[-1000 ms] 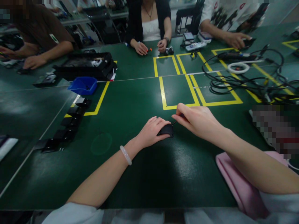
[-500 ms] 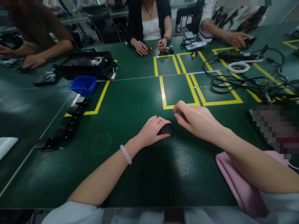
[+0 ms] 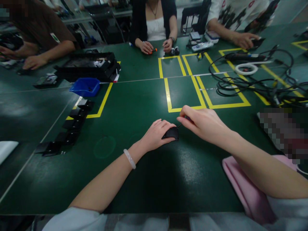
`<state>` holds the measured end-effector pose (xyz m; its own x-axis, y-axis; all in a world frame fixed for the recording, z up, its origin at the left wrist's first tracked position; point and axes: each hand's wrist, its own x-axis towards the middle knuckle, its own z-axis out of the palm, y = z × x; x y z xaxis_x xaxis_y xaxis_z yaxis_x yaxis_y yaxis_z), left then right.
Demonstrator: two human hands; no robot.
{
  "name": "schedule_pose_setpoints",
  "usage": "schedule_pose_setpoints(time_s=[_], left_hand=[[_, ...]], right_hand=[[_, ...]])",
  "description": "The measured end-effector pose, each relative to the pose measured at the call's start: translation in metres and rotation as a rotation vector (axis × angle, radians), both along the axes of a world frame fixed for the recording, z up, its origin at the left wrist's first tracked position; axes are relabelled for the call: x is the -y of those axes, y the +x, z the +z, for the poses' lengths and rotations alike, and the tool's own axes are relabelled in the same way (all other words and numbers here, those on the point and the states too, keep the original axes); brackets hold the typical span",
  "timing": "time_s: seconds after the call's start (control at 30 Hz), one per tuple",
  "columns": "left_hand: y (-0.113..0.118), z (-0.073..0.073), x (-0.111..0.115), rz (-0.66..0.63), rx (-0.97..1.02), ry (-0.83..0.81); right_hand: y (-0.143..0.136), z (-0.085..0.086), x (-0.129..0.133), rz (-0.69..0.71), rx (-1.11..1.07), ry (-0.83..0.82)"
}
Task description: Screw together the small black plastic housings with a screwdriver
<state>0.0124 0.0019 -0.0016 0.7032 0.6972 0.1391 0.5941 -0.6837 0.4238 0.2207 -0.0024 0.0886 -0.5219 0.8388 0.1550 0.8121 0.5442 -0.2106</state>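
Against the table, my left hand [image 3: 158,135] is closed round a small black part with a curved top [image 3: 172,133]. Its fingers lie over the left side and hide much of it. My right hand [image 3: 198,122] is closed in a pinch just to the right, fingertips together. A thin dark rod [image 3: 179,126] runs from these fingertips down toward the far right edge of the black part. Most of the rod is hidden in the hand, and I cannot tell whether its tip touches the part.
Several black pieces [image 3: 69,136] stand in a row at left, below a blue bin [image 3: 85,87] and black trays [image 3: 89,67]. Coiled black cables [image 3: 231,88] lie at right. A pink cloth [image 3: 247,183] is under my right forearm. Co-workers sit across the green table [image 3: 134,106].
My right hand has shifted slightly, its fingertips turning a little to the left. My left hand and the black part stay in place.
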Motion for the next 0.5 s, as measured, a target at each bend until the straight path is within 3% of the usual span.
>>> schedule_pose_setpoints(time_s=[0.5], left_hand=[[-0.0002,0.0004,0.0003,0.003,0.005,0.003]], right_hand=[[0.0005,-0.0003,-0.0003,-0.022,0.026,0.037]])
